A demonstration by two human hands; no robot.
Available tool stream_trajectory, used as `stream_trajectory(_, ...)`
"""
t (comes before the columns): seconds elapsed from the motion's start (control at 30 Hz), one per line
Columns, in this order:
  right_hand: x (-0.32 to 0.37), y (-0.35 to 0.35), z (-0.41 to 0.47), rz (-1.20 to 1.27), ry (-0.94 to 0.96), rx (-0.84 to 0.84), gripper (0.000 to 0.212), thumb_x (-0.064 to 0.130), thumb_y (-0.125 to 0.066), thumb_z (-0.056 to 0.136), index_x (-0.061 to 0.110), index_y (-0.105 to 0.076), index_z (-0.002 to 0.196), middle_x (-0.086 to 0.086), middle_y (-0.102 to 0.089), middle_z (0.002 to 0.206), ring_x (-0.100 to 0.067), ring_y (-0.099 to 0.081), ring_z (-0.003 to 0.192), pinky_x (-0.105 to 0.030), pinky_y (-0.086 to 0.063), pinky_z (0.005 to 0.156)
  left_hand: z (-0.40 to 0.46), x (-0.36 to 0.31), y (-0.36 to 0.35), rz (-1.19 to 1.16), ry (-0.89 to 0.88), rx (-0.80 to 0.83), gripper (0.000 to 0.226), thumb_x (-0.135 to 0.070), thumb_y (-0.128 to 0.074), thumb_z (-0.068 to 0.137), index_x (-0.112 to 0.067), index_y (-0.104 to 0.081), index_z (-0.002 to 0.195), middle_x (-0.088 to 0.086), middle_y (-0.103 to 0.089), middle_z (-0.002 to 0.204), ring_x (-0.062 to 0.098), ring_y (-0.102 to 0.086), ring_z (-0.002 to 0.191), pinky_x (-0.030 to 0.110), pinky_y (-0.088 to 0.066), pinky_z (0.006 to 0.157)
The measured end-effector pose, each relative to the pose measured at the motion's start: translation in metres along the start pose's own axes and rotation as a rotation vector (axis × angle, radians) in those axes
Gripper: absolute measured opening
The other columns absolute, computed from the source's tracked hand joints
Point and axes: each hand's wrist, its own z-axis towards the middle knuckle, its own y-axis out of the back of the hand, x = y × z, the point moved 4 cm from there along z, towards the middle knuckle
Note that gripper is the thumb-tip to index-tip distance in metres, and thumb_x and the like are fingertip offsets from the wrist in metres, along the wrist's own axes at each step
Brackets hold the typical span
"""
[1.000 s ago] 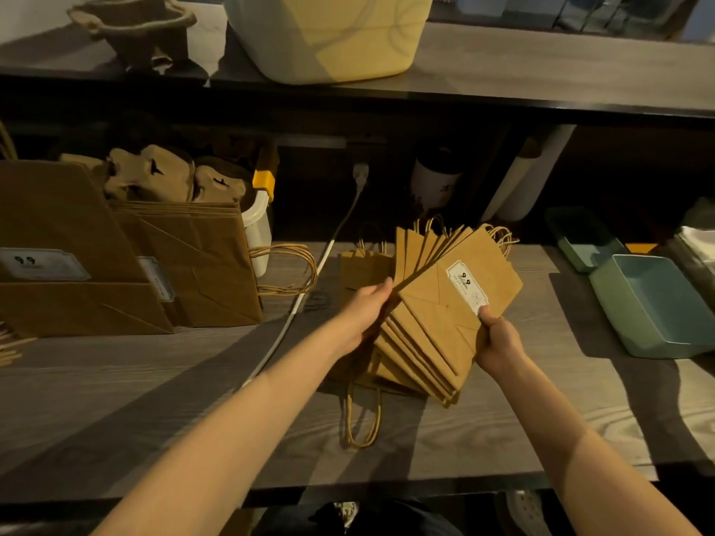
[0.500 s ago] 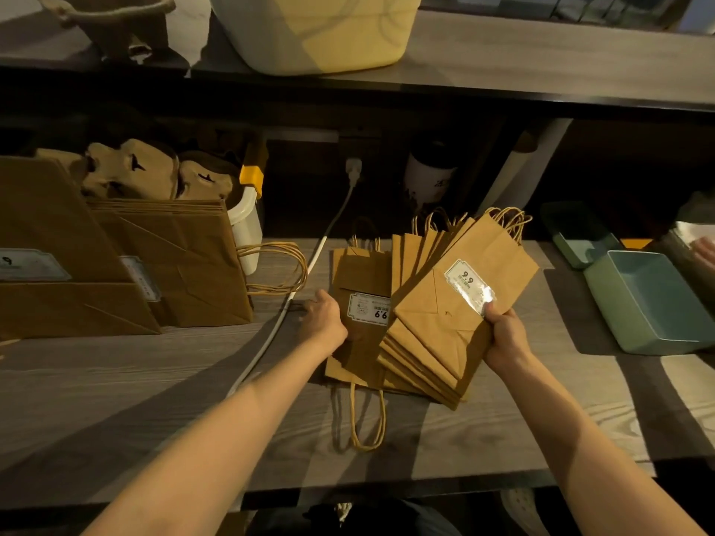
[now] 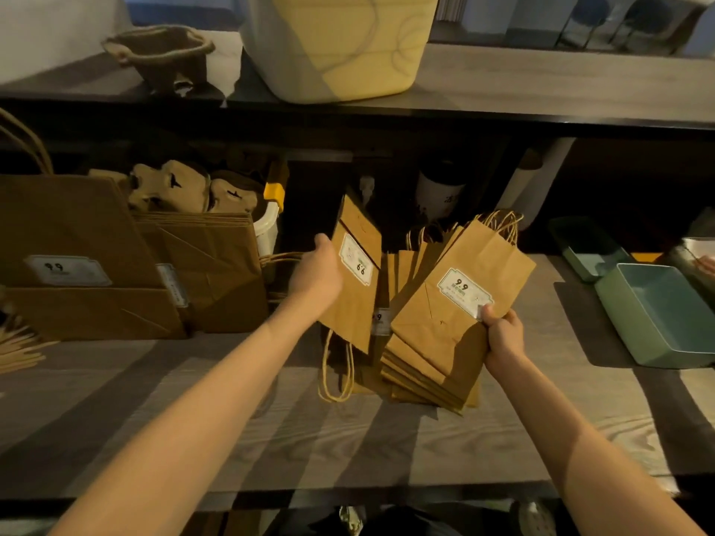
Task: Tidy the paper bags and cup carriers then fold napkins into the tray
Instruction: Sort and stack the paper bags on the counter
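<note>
My right hand [image 3: 503, 336] grips the lower edge of a fanned stack of flat brown paper bags [image 3: 437, 323], its thumb on the top bag's white label. My left hand [image 3: 317, 274] holds a single brown paper bag [image 3: 358, 280] lifted upside down, its handles hanging toward the wooden counter [image 3: 271, 439]. Larger folded paper bags [image 3: 96, 265] lean at the left. Behind them sit pulp cup carriers [image 3: 182, 185], and another cup carrier [image 3: 160, 52] stands on the upper shelf. A green tray [image 3: 665, 326] lies at the right.
A second, darker green tray [image 3: 584, 245] sits behind the first. A yellow-white tub [image 3: 336, 44] stands on the upper shelf. A white container with a yellow clip [image 3: 269, 222] is beside the carriers. Wooden sticks [image 3: 19, 348] lie at the far left.
My left hand has picked one bag off the counter and raised it upright to the left of the stack. The right hand's stack has stayed in about the same place.
</note>
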Motion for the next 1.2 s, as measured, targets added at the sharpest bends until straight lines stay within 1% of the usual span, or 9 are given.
stream_trajectory(0.17,-0.008,-0.028,-0.007,-0.051,0.008,0.044,0.04,0.014,-0.053,0.096,0.001,-0.044,0.133,-0.015,-0.057,0.124,-0.032,-0.057,0.109,-0.047,-0.047,0.096,-0.005,0.007,0.028,-0.113,-0.089,-0.08,0.027,-0.016,-0.041,0.098,-0.014,-0.041,0.125,0.008,-0.058,0.115,0.019,-0.056,0.092,0.031,-0.044,0.066)
stream_trajectory(0.37,-0.021,-0.049,-0.006,-0.321,-0.045,0.047,0.043,0.023,-0.059,0.093,-0.001,-0.049,0.127,-0.016,-0.059,0.121,-0.033,-0.057,0.108,-0.048,-0.048,0.094,-0.012,0.021,0.036,-0.245,-0.087,-0.139,0.023,-0.016,-0.046,0.097,-0.015,-0.05,0.12,0.004,-0.06,0.113,0.02,-0.058,0.1,0.03,-0.044,0.073)
stream_trajectory(0.53,-0.013,-0.052,-0.011,-0.526,-0.057,0.066,0.037,0.026,-0.043,0.098,-0.002,-0.048,0.122,-0.018,-0.053,0.118,-0.029,-0.051,0.101,-0.046,-0.044,0.098,-0.016,0.017,0.036,-0.22,-0.136,-0.117,0.023,-0.023,-0.047,0.097,-0.019,-0.054,0.118,0.001,-0.064,0.112,0.019,-0.06,0.102,0.035,-0.05,0.078)
stream_trajectory(0.6,0.005,-0.049,-0.021,-0.619,0.121,-0.052,0.041,0.025,-0.044,0.098,0.001,-0.042,0.13,-0.022,-0.039,0.136,-0.034,-0.044,0.118,-0.046,-0.036,0.104,-0.016,0.011,0.034,-0.166,-0.167,-0.111,0.021,-0.025,-0.048,0.096,-0.022,-0.056,0.115,0.0,-0.065,0.107,0.019,-0.061,0.098,0.035,-0.051,0.074)
stream_trajectory(0.7,0.047,-0.049,-0.053,-0.714,0.577,-0.109,0.048,0.019,-0.051,0.094,0.006,-0.036,0.138,-0.017,-0.029,0.141,-0.031,-0.03,0.131,-0.037,-0.028,0.107,-0.017,-0.002,0.031,-0.081,-0.243,-0.082,0.019,-0.028,-0.05,0.095,-0.027,-0.059,0.112,-0.004,-0.065,0.104,0.017,-0.062,0.095,0.031,-0.049,0.068)
stream_trajectory(0.83,0.083,-0.07,-0.092,-1.032,1.13,0.008,0.05,0.026,-0.062,0.089,0.016,-0.045,0.134,-0.011,-0.037,0.138,-0.028,-0.028,0.133,-0.042,-0.025,0.11,-0.021,-0.028,0.03,0.063,-0.386,-0.102,0.019,-0.03,-0.051,0.094,-0.031,-0.061,0.11,-0.005,-0.066,0.1,0.017,-0.058,0.099,0.035,-0.041,0.086)
stream_trajectory(0.9,0.088,-0.081,-0.099,-1.216,1.272,0.104,0.043,0.034,-0.061,0.088,0.02,-0.053,0.128,-0.006,-0.049,0.132,-0.028,-0.034,0.133,-0.047,-0.019,0.112,-0.023,-0.042,0.033,0.126,-0.465,-0.159,0.019,-0.032,-0.051,0.093,-0.034,-0.061,0.109,-0.006,-0.065,0.097,0.019,-0.054,0.103,0.036,-0.034,0.091)
stream_trajectory(1.03,0.088,-0.086,-0.099,-1.394,1.196,0.231,0.026,0.041,-0.046,0.095,0.022,-0.059,0.107,0.002,-0.067,0.102,-0.019,-0.06,0.105,-0.048,-0.015,0.113,-0.028,-0.066,0.039,0.209,-0.588,-0.209,0.022,-0.033,-0.051,0.092,-0.03,-0.06,0.112,-0.002,-0.059,0.105,0.022,-0.043,0.111,0.032,-0.032,0.089)
stream_trajectory(1.2,0.081,-0.057,-0.079,-1.201,0.951,0.149,0.018,0.037,-0.048,0.096,0.022,-0.057,0.102,0.001,-0.066,0.092,-0.021,-0.063,0.083,-0.042,-0.051,0.079,-0.036,-0.073,0.034,0.131,-0.861,-0.367,0.027,-0.009,-0.063,0.084,-0.012,-0.062,0.111,0.006,-0.061,0.114,0.022,-0.054,0.109,0.033,-0.039,0.097)
